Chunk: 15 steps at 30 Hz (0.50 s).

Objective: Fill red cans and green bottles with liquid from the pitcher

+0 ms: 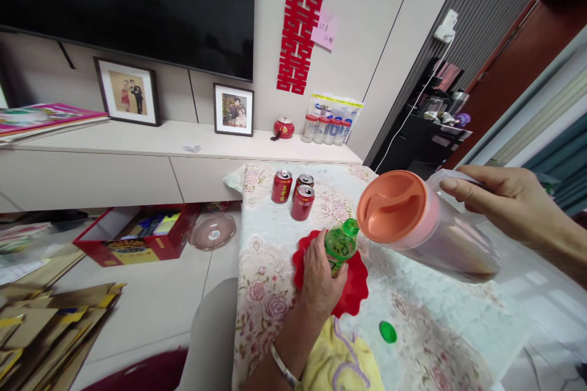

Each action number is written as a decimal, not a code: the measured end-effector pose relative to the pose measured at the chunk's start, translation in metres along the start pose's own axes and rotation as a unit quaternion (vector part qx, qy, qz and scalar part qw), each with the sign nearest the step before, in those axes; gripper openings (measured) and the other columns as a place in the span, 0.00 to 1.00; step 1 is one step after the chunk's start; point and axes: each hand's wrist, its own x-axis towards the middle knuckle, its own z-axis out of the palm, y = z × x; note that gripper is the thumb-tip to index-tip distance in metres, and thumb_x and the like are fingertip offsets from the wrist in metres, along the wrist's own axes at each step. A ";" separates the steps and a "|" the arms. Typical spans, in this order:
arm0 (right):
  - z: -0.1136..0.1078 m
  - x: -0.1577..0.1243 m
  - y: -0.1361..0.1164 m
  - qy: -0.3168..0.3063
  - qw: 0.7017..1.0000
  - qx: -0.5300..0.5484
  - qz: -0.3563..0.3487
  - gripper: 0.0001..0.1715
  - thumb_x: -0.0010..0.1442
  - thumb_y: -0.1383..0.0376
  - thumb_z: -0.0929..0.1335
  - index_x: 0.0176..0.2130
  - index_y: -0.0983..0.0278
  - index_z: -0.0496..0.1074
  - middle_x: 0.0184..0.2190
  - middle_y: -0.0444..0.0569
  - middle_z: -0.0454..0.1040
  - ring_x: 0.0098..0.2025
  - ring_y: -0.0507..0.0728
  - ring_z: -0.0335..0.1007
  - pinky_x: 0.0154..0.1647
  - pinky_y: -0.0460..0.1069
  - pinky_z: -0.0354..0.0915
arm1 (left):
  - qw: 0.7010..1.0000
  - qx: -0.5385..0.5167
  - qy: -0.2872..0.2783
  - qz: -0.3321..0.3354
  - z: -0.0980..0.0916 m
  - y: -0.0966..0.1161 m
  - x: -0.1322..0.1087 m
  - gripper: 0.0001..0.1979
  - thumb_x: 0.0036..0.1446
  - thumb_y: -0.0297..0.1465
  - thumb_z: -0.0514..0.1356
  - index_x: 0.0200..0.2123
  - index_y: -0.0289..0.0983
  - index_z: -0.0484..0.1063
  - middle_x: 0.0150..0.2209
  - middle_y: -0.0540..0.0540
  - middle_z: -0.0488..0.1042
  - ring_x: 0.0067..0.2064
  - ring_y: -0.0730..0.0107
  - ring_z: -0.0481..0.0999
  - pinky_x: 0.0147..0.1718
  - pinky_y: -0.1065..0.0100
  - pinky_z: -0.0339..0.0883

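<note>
Bottle (339,245) leans to one o'clock in curled left hand (320,269); tilted pitcher (447,250) lies at its three o'clock, right hand (509,197) clasping the handle (436,178).

Probably “王老吉” on red can (282,187)

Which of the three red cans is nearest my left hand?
The front can, lowest in the picture; the other two cans stand farther from your left hand.

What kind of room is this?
Likely a home living room: a large wall-mounted screen, framed photos on a long low cabinet, and a floral tablecloth.
</note>
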 end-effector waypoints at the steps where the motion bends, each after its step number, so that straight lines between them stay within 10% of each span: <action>1: 0.000 0.000 -0.001 0.002 1.000 0.002 -0.004 0.40 0.52 0.25 0.69 0.22 0.58 0.71 0.24 0.47 0.67 0.29 0.57 0.61 0.26 0.52 0.60 | 1.000 0.001 -0.001 -0.001 0.000 0.000 0.000 0.42 0.53 0.26 0.66 0.71 0.35 0.57 0.65 0.29 0.74 0.65 0.41 0.77 0.65 0.41 0.72; 15: -0.003 0.000 0.002 -0.008 1.000 0.006 0.024 0.42 0.47 0.25 0.71 0.24 0.61 0.73 0.25 0.45 0.67 0.30 0.56 0.60 0.28 0.50 0.59 | 1.000 0.005 -0.005 -0.003 -0.001 0.002 0.000 0.42 0.54 0.25 0.66 0.70 0.35 0.57 0.65 0.29 0.74 0.65 0.41 0.77 0.64 0.41 0.73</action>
